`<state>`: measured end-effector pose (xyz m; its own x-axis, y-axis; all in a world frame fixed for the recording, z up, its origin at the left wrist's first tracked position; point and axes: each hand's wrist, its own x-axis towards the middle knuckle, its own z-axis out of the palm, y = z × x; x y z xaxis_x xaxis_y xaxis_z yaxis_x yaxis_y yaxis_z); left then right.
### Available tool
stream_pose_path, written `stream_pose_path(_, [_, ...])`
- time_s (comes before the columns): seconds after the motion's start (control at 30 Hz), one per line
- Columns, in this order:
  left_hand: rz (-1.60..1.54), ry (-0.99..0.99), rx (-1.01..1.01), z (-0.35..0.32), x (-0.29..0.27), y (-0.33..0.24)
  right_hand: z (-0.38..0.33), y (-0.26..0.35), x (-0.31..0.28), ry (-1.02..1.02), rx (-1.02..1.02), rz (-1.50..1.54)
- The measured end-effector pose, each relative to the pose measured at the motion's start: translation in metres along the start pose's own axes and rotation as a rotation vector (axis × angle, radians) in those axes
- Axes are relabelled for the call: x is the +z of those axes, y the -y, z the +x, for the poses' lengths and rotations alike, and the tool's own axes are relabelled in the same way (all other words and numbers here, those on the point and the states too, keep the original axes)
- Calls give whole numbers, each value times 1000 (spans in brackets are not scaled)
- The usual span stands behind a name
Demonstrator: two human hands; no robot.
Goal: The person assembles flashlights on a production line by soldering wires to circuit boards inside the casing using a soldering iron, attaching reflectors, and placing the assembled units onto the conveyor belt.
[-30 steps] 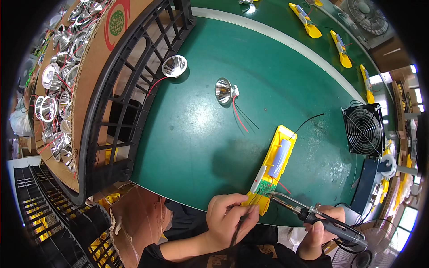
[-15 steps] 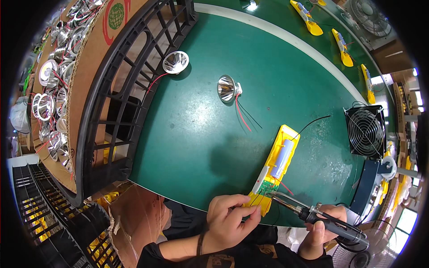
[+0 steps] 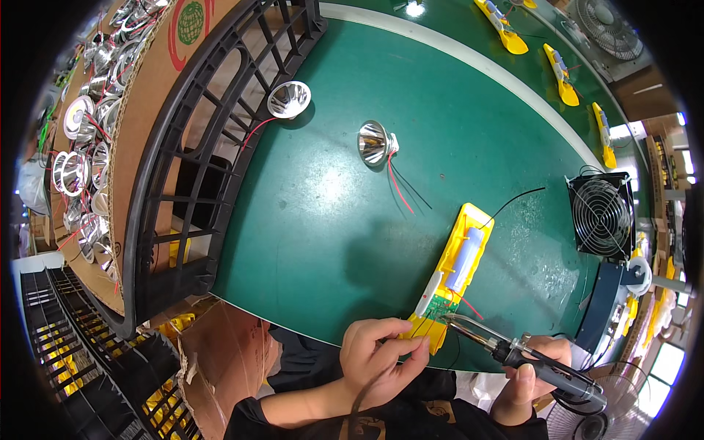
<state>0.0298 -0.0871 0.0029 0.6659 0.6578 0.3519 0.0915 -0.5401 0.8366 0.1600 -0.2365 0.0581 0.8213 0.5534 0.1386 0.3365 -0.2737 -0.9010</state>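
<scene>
Yellow plastic housing (image 3: 458,271), judged light, rigid and delicate about its exposed circuit board, is pinched at its near end by the left hand (image 3: 378,359), while the right hand (image 3: 532,370) is closed around a soldering iron (image 3: 513,352).

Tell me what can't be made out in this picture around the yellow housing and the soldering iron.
Head view only:
- Near end of the yellow plastic housing: covered by the left hand.
- Joint on the small green circuit board: too small, and the black soldering iron tip overlaps it.
- Iron's handle end: wrapped by the right hand.
- Whether the left fingers pinch a wire: too small.
</scene>
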Motion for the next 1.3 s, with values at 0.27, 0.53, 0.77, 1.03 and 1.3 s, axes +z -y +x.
stream_pose_path(0.27, [-3,-11,-3,1,0,-2,0,1,2,-13,6,49])
stream_pose_path(0.53, [13,-9,0,-1,0,0,3,3,1,20,-23,42])
stream_pose_path(0.77, [18,-9,-5,-1,-1,-1,2,3,1,-37,-94,22])
stream_pose_path(1.03, [23,2,-2,-3,-2,-1,-3,5,3,-218,-123,65])
stream_pose_path(1.3, [65,-25,-4,-8,-1,0,-16,-1,7,-193,-134,177])
